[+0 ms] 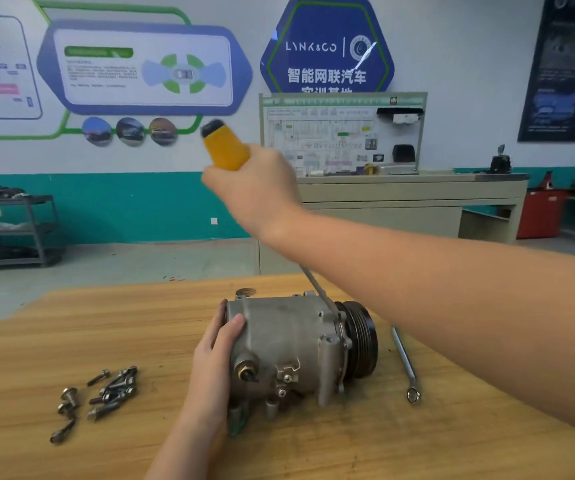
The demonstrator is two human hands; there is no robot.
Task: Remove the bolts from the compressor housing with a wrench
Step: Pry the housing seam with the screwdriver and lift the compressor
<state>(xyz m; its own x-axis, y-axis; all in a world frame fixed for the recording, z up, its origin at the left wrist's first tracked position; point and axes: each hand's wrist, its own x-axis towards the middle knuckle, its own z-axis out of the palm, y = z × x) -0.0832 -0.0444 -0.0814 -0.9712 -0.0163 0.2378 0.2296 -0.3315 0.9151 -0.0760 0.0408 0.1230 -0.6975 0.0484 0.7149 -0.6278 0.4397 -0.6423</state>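
Note:
A grey metal compressor housing [286,341] lies on its side on the wooden table [348,445], its black pulley [360,337] facing right. My left hand [215,355] presses flat against the housing's left end. My right hand [255,188] is raised above it, gripping the yellow handle of a screwdriver [225,145]. The screwdriver's metal shaft slants down to the seam between housing and pulley end. A silver wrench [404,362] lies on the table right of the pulley, untouched. Several loose bolts [106,393] lie in a pile at the left.
A round metal washer [245,292] lies behind the housing. Beyond the table stand a beige counter [410,199] with a wiring display board, a metal shelf cart [12,230] at far left and a red cabinet [540,213] at right.

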